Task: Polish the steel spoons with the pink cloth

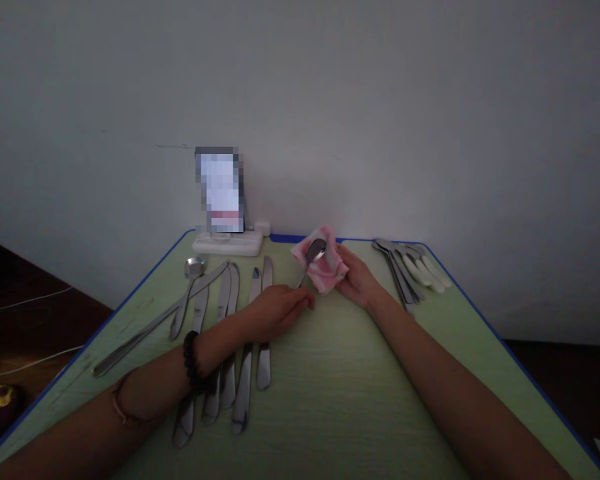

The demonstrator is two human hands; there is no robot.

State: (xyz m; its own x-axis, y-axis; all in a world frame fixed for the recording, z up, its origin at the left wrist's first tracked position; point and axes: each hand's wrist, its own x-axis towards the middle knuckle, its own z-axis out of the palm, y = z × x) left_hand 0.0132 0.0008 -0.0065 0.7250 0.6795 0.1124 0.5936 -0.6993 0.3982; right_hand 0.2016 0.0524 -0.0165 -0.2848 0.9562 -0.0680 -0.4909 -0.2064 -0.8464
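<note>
My left hand (279, 309) is closed on the handle end of a metal spoon (314, 253), whose bowl tilts up and away. My right hand (359, 278) grips a folded pink cloth (325, 267) wrapped under and behind the spoon's bowl. Both hands rest low over the far middle of a pale green table (340, 387). A dark bead bracelet and a thin bangle are on my left wrist.
Several knives (240, 333) and a spoon (194, 268) lie in a row under and left of my left forearm. A heap of cutlery with white handles (414, 267) lies at the far right. A phone on a white stand (225, 230) is against the wall.
</note>
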